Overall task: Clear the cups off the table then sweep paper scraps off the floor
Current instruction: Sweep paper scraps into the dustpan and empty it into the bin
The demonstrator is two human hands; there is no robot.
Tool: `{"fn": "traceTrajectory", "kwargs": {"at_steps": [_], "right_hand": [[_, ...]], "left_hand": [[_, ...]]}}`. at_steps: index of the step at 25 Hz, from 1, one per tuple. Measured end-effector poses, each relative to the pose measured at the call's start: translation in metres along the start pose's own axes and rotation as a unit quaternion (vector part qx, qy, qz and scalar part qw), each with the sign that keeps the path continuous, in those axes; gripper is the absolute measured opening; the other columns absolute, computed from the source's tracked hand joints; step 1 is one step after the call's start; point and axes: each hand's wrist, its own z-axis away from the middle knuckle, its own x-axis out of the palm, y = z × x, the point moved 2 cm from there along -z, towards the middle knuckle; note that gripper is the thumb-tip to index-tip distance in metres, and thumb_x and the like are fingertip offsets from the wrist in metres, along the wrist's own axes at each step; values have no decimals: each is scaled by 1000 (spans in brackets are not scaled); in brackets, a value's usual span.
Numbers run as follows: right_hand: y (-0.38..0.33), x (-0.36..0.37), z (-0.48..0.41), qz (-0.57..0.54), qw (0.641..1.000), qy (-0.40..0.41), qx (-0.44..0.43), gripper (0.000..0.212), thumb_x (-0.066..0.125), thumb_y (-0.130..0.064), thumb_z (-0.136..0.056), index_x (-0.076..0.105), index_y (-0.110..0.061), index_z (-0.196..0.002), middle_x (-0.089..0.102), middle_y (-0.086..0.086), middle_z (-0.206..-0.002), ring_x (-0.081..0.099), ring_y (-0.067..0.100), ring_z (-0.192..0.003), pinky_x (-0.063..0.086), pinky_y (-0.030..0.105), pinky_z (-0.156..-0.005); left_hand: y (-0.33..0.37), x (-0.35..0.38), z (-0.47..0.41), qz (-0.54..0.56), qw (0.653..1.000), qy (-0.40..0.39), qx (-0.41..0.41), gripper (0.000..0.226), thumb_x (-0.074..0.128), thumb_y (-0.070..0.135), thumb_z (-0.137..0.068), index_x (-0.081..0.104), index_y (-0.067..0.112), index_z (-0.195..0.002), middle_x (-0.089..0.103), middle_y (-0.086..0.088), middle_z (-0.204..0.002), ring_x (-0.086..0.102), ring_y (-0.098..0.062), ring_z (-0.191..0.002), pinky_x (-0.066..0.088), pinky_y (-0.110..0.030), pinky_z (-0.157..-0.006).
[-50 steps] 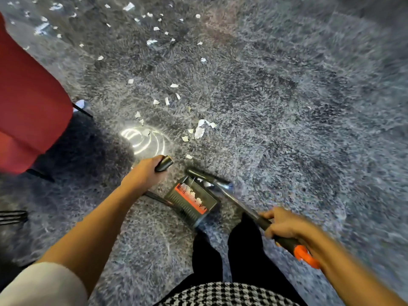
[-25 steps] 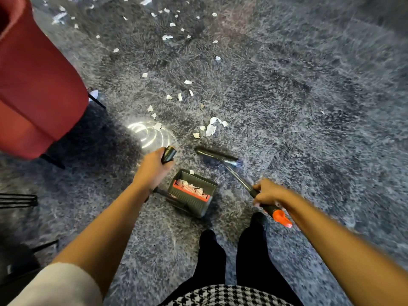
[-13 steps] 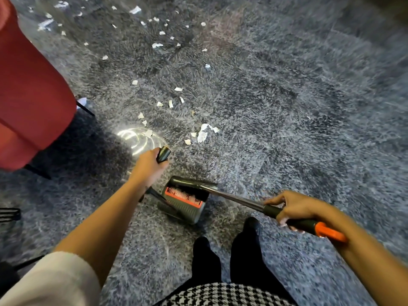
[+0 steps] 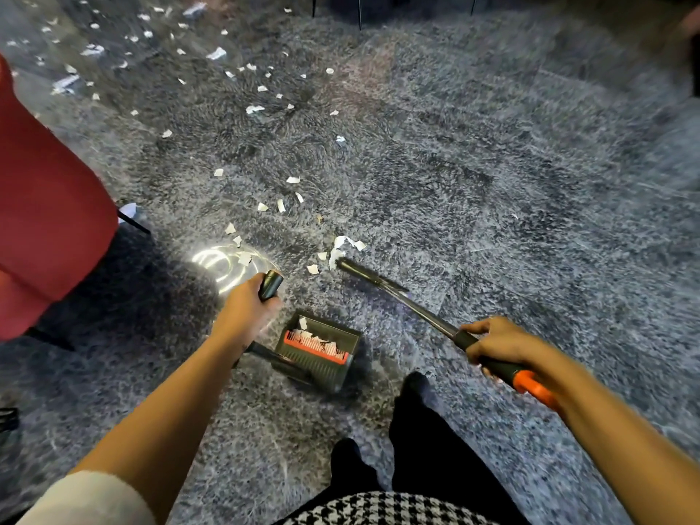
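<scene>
My left hand (image 4: 248,306) grips the dark handle of a long-handled grey dustpan (image 4: 322,354), which stands on the carpet in front of my feet with white scraps inside by its orange comb. My right hand (image 4: 496,342) grips the broom handle (image 4: 503,367) near its orange end. The broom head (image 4: 358,269) rests on the carpet beside a small clump of paper scraps (image 4: 341,248), ahead of the dustpan. Many more white scraps (image 4: 257,108) lie scattered towards the upper left.
A red chair (image 4: 45,221) fills the left side, with thin black legs at its base. More chair legs (image 4: 360,9) stand at the top edge. A bright light patch (image 4: 223,263) shines on the grey carpet by my left hand.
The broom head has swung forward, away from the dustpan's mouth, and out to the clump of scraps. The dustpan and my left hand have stayed about where they were.
</scene>
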Motion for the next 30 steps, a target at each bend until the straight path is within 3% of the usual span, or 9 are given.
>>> {"fn": "traceTrajectory", "kwargs": {"at_steps": [7, 10, 16, 22, 27, 30], "right_hand": [[-51, -67, -88, -53, 998, 24, 4, 46, 58, 10, -77, 58, -4, -121, 61, 14, -69, 52, 16, -34, 40, 16, -33], [-79, -99, -136, -58, 998, 25, 15, 40, 60, 7, -77, 61, -5, -115, 61, 13, -68, 52, 18, -41, 40, 17, -34], [-138, -114, -206, -44, 999, 2, 17, 27, 57, 10, -81, 61, 9, -108, 53, 9, -56, 45, 9, -23, 32, 9, -29], [-163, -95, -223, 142, 984, -111, -6, 36, 64, 6, -76, 62, 5, -112, 53, 9, -71, 46, 14, -53, 40, 24, -47], [-183, -101, -195, 178, 964, -196, -13, 48, 60, 9, -78, 56, -2, -125, 55, 6, -65, 50, 12, -45, 41, 18, -38], [-191, -124, -180, 132, 968, -212, 5, 63, 54, 14, -78, 48, -14, -134, 59, 2, -47, 50, 11, -32, 40, 18, -34]], "left_hand": [[23, -2, -74, -41, 999, 23, -22, 16, 59, 24, -89, 52, 18, -101, 58, -5, -76, 60, -26, -64, 51, -36, -57], [39, -8, -124, -66, 997, 29, -29, 13, 59, 22, -88, 54, 15, -98, 61, -10, -73, 58, -26, -58, 45, -35, -52], [63, -18, -187, -64, 997, 36, -35, 14, 59, 23, -89, 56, 14, -99, 62, -14, -76, 59, -32, -61, 49, -45, -55], [55, -30, -216, -65, 996, 52, -43, 20, 63, 20, -88, 56, 13, -106, 61, -14, -80, 56, -30, -63, 40, -37, -53], [65, -34, -233, -52, 998, 34, -13, 21, 62, 17, -87, 57, 9, -106, 62, -14, -82, 59, -31, -64, 48, -43, -58], [62, -37, -237, -56, 998, 21, -13, 16, 62, 17, -88, 55, 9, -99, 60, -15, -78, 56, -32, -62, 41, -37, -53]]}}
